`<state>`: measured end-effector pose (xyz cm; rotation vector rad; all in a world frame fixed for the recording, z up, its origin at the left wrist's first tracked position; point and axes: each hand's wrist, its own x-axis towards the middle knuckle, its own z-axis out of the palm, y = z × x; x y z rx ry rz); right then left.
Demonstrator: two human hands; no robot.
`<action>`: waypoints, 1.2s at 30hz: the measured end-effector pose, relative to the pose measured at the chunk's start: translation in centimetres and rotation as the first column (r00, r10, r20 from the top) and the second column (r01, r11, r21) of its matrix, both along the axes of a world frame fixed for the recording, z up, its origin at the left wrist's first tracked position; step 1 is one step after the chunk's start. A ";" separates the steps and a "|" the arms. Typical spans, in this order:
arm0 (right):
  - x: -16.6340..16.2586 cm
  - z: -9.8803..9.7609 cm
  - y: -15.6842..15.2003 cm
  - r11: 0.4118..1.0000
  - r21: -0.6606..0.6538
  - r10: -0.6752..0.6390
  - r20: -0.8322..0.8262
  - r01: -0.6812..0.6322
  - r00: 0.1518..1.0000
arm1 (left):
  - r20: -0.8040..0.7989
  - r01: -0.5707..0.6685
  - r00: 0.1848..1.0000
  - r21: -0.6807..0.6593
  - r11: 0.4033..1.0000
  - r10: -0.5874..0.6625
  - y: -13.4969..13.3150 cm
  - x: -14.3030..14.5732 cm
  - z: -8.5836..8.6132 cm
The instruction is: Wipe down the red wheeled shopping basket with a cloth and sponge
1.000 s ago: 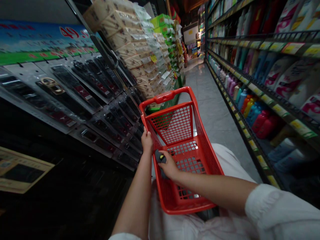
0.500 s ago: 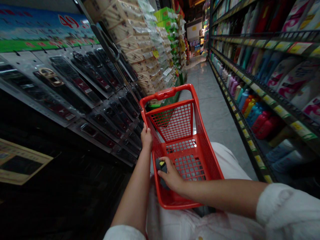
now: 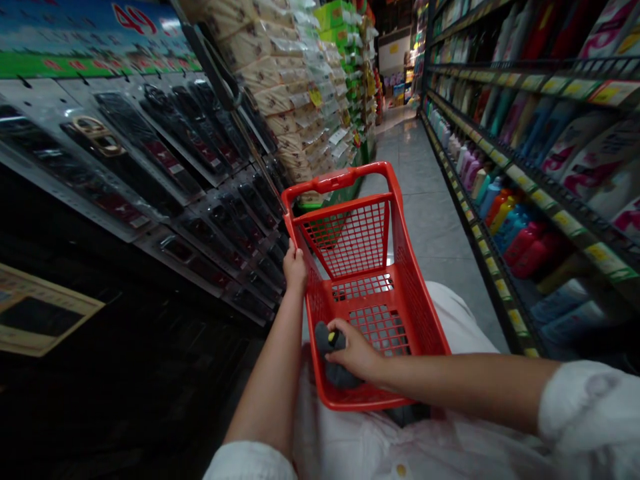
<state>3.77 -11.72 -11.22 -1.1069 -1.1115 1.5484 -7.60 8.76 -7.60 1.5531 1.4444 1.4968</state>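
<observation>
Dim shop aisle (image 3: 417,177), tiled floor, receding toward 12 to 1 o'clock. Shelving (image 3: 563,220) with bottles (image 3: 505,210) runs along 2 to 3 o'clock; packaged belts (image 3: 165,120) hang at 10; stacked packs (image 3: 285,107) stand at 11 to 12. Red basket (image 3: 424,313), openwork plastic, occupies the centre. Left hand (image 3: 296,268) at the basket's 9 o'clock rim: fingers closed over the edge. Right hand (image 3: 355,350) reaches inside; thumb and fingers grip a grey item (image 3: 340,375) toward the basket's 7 o'clock. Progress, as judged: item already inside the basket; release not yet done. Item's appearance: matt grey, rounded, apparently soft, with a dark section bearing a small yellow mark (image 3: 333,337). Right hand covers part of it; material and exact kind cannot be confirmed.
</observation>
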 end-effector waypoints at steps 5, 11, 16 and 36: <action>1.5 0.7 1.5 1.000 -0.020 -0.005 0.095 0.007 0.996 | -0.019 -0.002 1.000 0.009 1.000 0.002 -0.1 0.0 0.0; 1.4 2.4 1.9 0.947 0.319 -0.025 0.169 -0.031 0.985 | 0.026 -0.001 1.000 0.018 1.000 0.001 -0.2 0.1 0.1; 2.2 3.1 -0.9 0.901 0.354 0.097 0.398 -0.251 0.912 | 0.064 0.012 0.998 0.020 1.000 -0.014 -0.3 0.1 0.0; 6.0 0.6 -0.6 0.643 0.315 0.370 0.669 -0.698 0.644 | 0.069 0.034 0.997 0.021 0.999 -0.035 -0.1 0.0 -0.2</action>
